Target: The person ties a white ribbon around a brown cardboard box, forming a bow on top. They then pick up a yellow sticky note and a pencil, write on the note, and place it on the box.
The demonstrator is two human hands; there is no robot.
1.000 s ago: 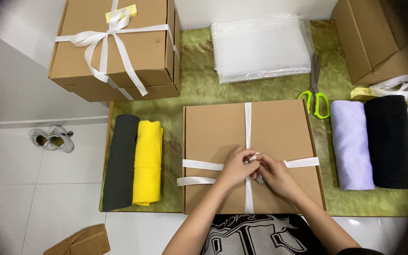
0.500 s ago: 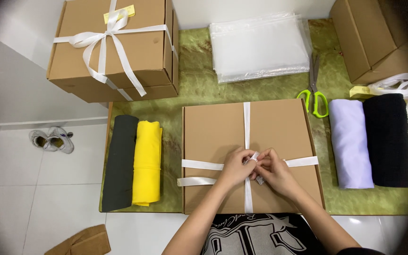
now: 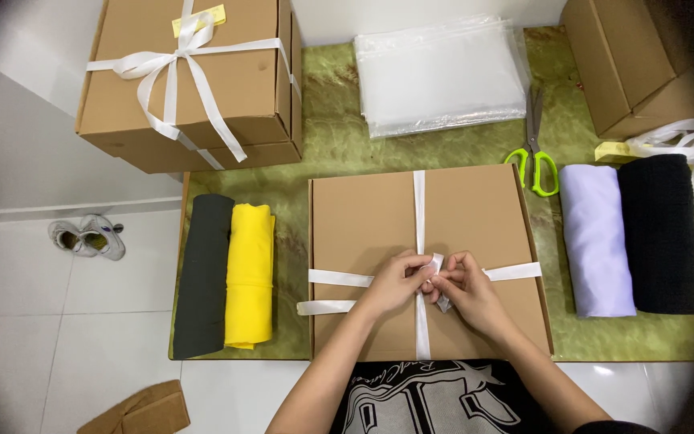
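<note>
At lower centre of the frame, the left hand (image 3: pixel 395 283) and right hand (image 3: pixel 466 291) are pinching together the thin white satin ribbon (image 3: pixel 419 210) where its bands are crossing on the flat brown cardboard box (image 3: pixel 363 225). The ribbon is probably handling as light, limp and slippery, best gripped near the crossing; the box is looking stiff and light.

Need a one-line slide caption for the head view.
Both hands, left and right, pinch white ribbon crossing on a flat cardboard box.

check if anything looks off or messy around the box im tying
Nothing is damaged or spilled. The only oddity is a pair of shoes lying on the white floor left of the table, away from the box and hands.
</note>
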